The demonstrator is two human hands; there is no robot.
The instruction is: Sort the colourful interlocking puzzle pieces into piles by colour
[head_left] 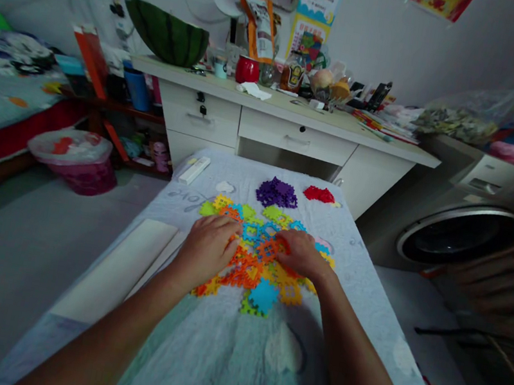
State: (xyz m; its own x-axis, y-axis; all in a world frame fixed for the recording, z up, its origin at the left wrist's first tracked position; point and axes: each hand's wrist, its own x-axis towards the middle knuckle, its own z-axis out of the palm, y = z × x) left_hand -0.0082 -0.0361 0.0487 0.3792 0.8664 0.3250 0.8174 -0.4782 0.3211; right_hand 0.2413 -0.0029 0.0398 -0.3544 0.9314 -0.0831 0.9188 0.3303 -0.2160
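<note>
Head view: the left hand [210,243] rests with bent fingers on the left side of a mixed pile of flat, toothed plastic pieces in orange, yellow, blue and green [244,273]; whether it pinches one, I cannot tell. The right hand [302,253] curls over the pile's right side, fingertips at an orange windowed plastic square [268,250] — touching, it seems, though a firm hold cannot be confirmed. The pile sits mid-table between both hands, on a pale blue patterned cloth [221,356].

Beyond it lie a purple heap of similar pieces [277,193] and, farther right, a smaller red heap [319,194]. Interlocking teeth could snag, so lifting one piece might drag neighbours along; a broad sweep toward the far side could mix colours into the purple heap. The soft cloth might also ruck under a push.

At left, a long white folded panel [120,268] crowds the table's edge. Bare cloth gives room on the near side and at right — the far edge stands close to a white desk [295,135].
</note>
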